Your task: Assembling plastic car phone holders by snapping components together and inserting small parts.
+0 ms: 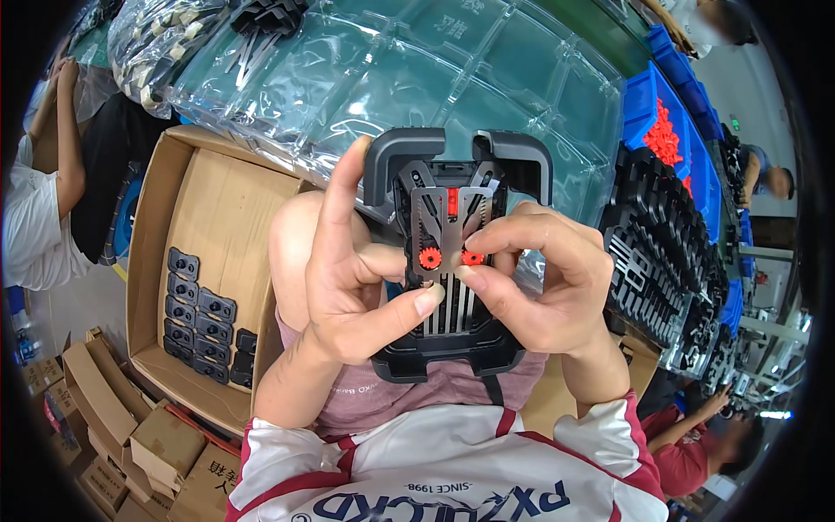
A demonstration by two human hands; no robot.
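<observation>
Both forearms come up from the lower edge, elbows bent, and bring the hands together before the torso. The left hand point(344, 283) is half closed along the left side of a black plastic frame with two hooked upper arms point(513, 339), its index finger stretched upward and its thumb on the front. The frame stands between the two hands, its front toward the camera, with a silver metal plate point(451, 228) in its middle. The right hand point(552, 283) makes a narrow grip, thumb and index fingertips closed on a small red toothed plastic gear point(471, 258) at the plate's right and partly covering it; a matching red gear point(430, 258) sits at the left. Beyond lies a green desk point(595, 26) under clear plastic sheeting point(409, 78); leftward, an open brown cardboard box point(152, 235) holds small black plastic plates point(214, 326); rightward are piled black plastic parts point(639, 244) and a blue plastic bin point(639, 109) of red pieces point(663, 139).
</observation>
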